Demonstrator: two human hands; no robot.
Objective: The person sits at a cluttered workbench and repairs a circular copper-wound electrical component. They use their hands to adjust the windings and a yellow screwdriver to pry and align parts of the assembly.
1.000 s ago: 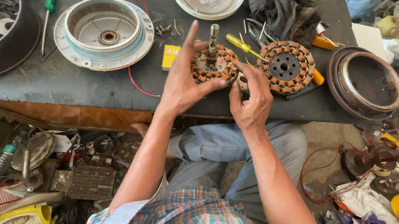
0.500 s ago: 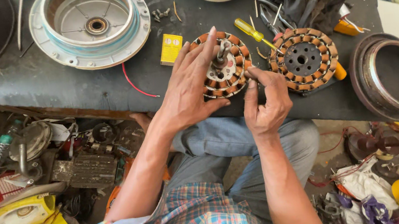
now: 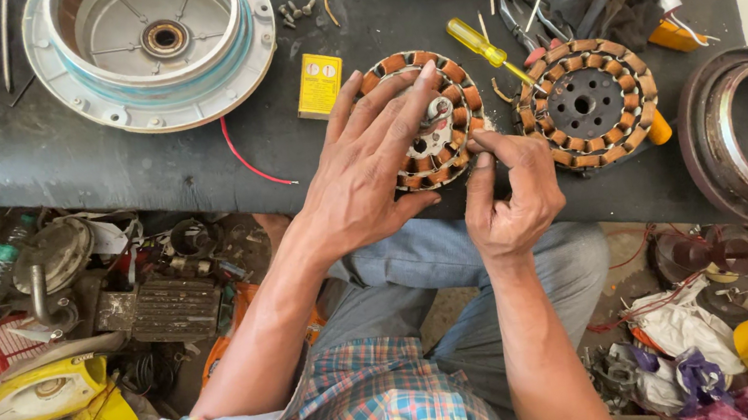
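The stator (image 3: pixel 424 117) sits at the bench (image 3: pixel 99 169) edge, left of a second stator (image 3: pixel 586 103). The left hand (image 3: pixel 368 167) lies spread across it; the right hand (image 3: pixel 506 188) pinches at its rim, seemingly working the windings. Next calls for steady fingertip care.

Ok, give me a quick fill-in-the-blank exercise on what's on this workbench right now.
1. The left hand lies spread over a copper-wound stator, and a second stator lies to its ____.
2. The screwdriver between the stators has a ____ handle.
3. The small box beside the left hand is ____.
4. The right hand pinches at the held stator's ____ edge.

Missing words: right; yellow; yellow; lower
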